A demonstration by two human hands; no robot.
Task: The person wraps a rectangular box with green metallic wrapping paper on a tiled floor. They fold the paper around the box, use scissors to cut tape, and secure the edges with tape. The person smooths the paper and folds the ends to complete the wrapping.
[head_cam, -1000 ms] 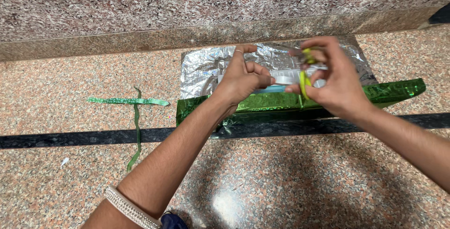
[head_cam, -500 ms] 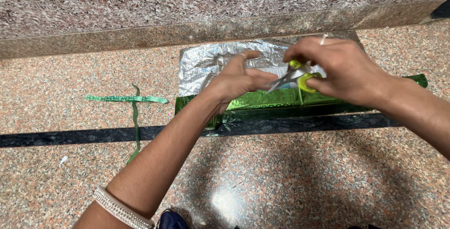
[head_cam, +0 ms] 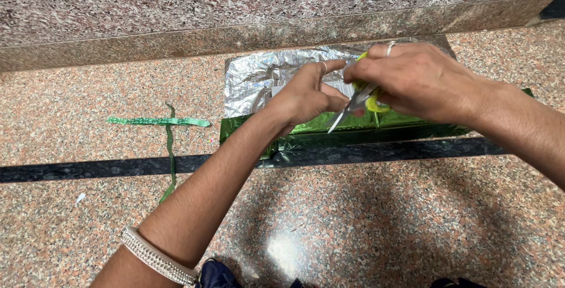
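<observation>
1. Far left: two green foil strips [head_cam: 159,122] lie crossed on the speckled stone floor [head_cam: 365,217], well apart from the work. Position unchanged over the last second.
2. Centre: left hand [head_cam: 306,96] presses on the silver side of the wrapping foil [head_cam: 253,82], fingers spread, index finger pointing right. Holds nothing closed; it pins the sheet.
3. Foil's folded green edge [head_cam: 353,126] lies along the dark floor stripe [head_cam: 88,170], near the wall base.
4. Right: right hand [head_cam: 418,79] is clenched round yellow-handled scissors [head_cam: 356,102], blades pointing down-left toward the green edge.
5. Change: a second ago both hands were raised together at a small item; now scissors are angled down to the foil. Judgement: cutting stage in hand.
</observation>
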